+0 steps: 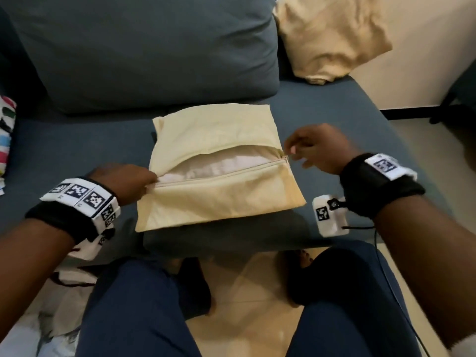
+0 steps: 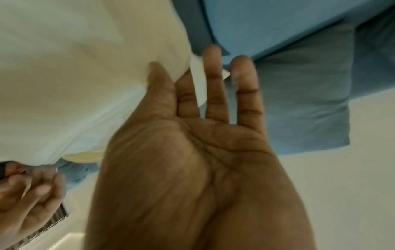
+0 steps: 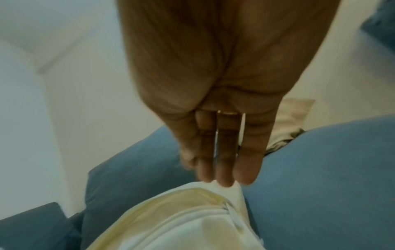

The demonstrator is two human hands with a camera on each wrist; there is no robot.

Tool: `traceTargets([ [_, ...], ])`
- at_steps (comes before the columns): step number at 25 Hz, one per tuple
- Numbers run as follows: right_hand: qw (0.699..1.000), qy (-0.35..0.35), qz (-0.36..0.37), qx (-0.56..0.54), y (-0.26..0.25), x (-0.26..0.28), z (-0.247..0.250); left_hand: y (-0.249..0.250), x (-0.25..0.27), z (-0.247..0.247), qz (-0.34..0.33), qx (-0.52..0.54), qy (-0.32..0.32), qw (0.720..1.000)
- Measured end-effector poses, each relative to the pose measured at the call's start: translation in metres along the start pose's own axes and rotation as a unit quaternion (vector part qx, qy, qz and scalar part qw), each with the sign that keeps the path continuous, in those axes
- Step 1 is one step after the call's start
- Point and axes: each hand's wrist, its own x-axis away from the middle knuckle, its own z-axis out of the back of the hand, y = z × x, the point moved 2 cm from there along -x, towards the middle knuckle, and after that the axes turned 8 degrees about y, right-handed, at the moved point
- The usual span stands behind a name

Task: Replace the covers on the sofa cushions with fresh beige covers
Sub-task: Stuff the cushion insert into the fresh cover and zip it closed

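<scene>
A beige cover lies on the blue sofa seat with its zipper open and the white cushion insert showing in the gap. My left hand is at the left end of the opening; in the left wrist view the left hand pinches the cover between thumb and index finger. My right hand is at the right end by the zipper pull. In the right wrist view the right hand has straight fingers whose tips touch the cover's corner.
A second beige cushion leans at the sofa's back right, beside the big blue back cushion. A colourful striped cloth lies at the far left. Pale fabric sits on the tiled floor by my left knee.
</scene>
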Motion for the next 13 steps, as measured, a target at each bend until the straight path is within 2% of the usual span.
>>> traceTargets([
  [1, 0.997, 0.065, -0.036, -0.017, 0.012, 0.001, -0.003, 0.009, 0.003, 0.012, 0.013, -0.017, 0.026, 0.999],
  [3, 0.989, 0.119, -0.088, -0.012, 0.032, 0.007, -0.024, 0.046, 0.003, 0.04, 0.016, 0.004, 0.131, 0.991],
  [5, 0.98, 0.138, -0.131, -0.064, 0.04, 0.013, -0.05, 0.101, 0.001, 0.069, -0.023, 0.126, 0.237, 0.963],
  [6, 0.974, 0.146, -0.146, -0.095, 0.042, 0.016, -0.061, 0.131, -0.002, 0.078, -0.059, 0.184, 0.267, 0.944],
  [9, 0.966, 0.153, -0.156, -0.141, 0.049, 0.024, -0.086, 0.204, -0.024, 0.084, -0.115, 0.259, 0.309, 0.908],
  [13, 0.965, 0.169, -0.127, -0.154, 0.061, 0.021, -0.1, 0.239, -0.061, 0.064, -0.092, 0.21, 0.319, 0.92],
])
